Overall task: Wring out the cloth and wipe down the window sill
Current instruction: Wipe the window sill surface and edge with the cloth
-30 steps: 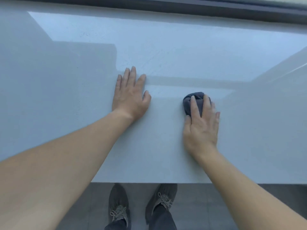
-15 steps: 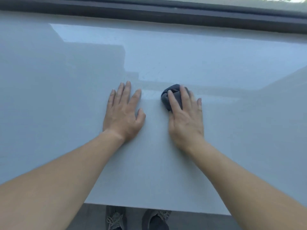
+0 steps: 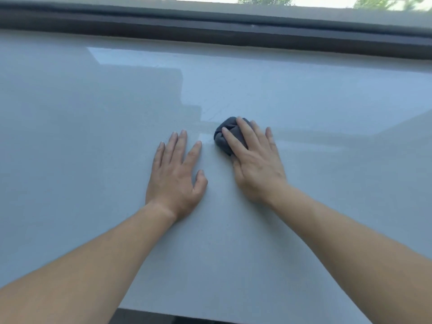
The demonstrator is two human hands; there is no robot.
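Our right hand lies with fingers straight over the small balled dark-grey cloth, centre frame, pressing it onto the pale glossy window sill, prob. for wiping pressure. Left hand is flat, fingers spread, holding nothing, just beside; likely bracing us. Count: 1 cloth, 2 hands, 1 sill.

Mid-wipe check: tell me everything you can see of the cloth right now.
The cloth is dark grey, soft-looking fabric, bunched into a small creased wad, not spread flat. It sits on the pale glossy window sill, short of the dark window frame. The right hand presses it with straight fingers laid over its top; only its far and left parts show. The left hand lies flat beside it, not touching. Wetness cannot be told.
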